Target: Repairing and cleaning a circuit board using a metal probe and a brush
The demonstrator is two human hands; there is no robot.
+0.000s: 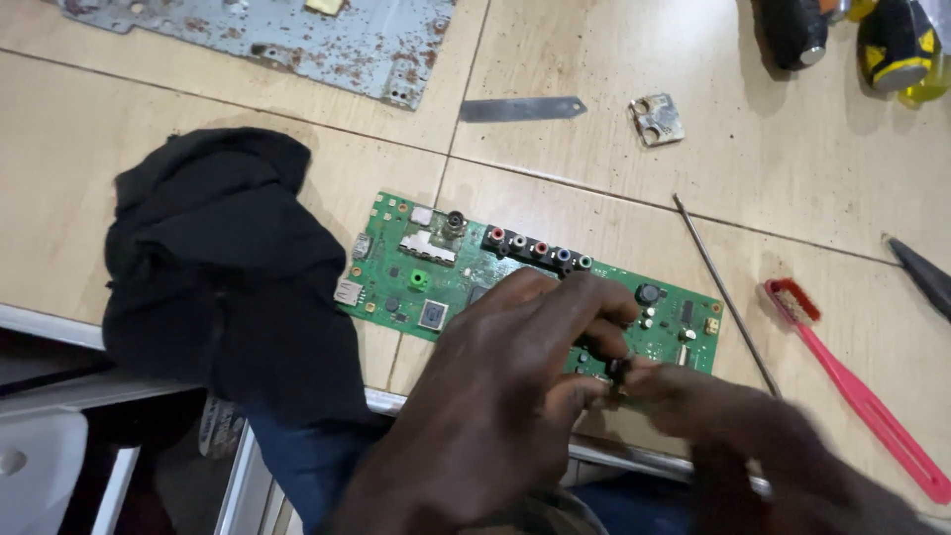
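Both hands meet over the near edge of a green circuit board (535,287) lying flat on the tan desk (792,178). The left hand (505,386) and the right hand (733,416) pinch a small dark part (618,373) together, fingertips touching it from both sides; the part is too small and blurred to identify. Left-hand fingers curl over the board's middle, hiding part of it. The board carries a row of coloured round jacks along its far edge, beyond the hands. Left of the left hand, touching the board's left end, sits a crumpled black cloth (223,267). Right of the right hand lies a pink-handled brush (857,391), with a thin metal rod (723,292) between it and the board. Far beyond the hands: a rusty metal plate (297,35), a flat metal strip (520,108), a small metal bracket (656,119) and black-and-yellow tool handles (897,45).
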